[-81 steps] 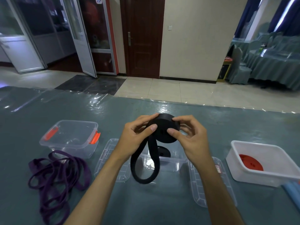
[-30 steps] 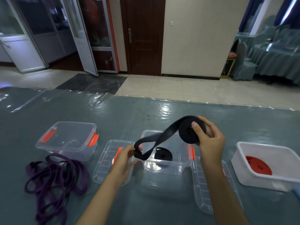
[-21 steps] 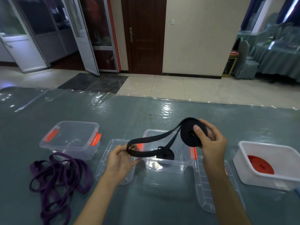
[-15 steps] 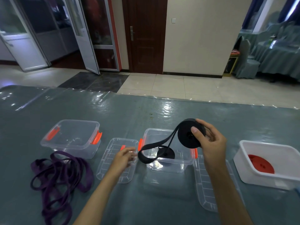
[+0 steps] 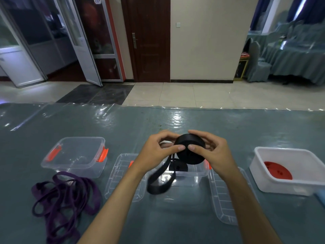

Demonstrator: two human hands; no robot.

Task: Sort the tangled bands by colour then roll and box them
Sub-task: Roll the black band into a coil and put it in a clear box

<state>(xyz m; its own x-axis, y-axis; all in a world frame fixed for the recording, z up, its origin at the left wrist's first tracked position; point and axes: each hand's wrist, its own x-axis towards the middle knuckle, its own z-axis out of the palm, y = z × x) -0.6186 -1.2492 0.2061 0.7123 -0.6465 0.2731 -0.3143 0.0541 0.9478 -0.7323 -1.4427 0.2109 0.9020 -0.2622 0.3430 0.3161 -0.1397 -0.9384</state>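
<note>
**Black band roll: risks while the tail is still loose**

The person holds a black band roll in the air above the middle clear box. The left hand and right hand each grip the roll from their own side, thumbs pressed on its near face and fingers curled over the top. A loose loop of the same band hangs from the roll down in front of the box. A finished black roll lies inside that box.

Likely faults from here:

- Unwinding. The coil appears to be held only by finger pressure. If either thumb slackens while the grip is shifted, the outer turns could spring loose.
- Telescoping. Uneven tension on the hanging loop could push the layers sideways, so the roll cones out and sits badly in the box.
- Twist. The loop hangs partly turned; wound in as it is, it would leave a ridge in the coil.
- Snagging. The swinging loop is near the box rim and the clear lid to the left, and could catch.

The purple bands lie tangled on the table, in front of an empty clear box. A red roll sits in the white tub at the right
</note>
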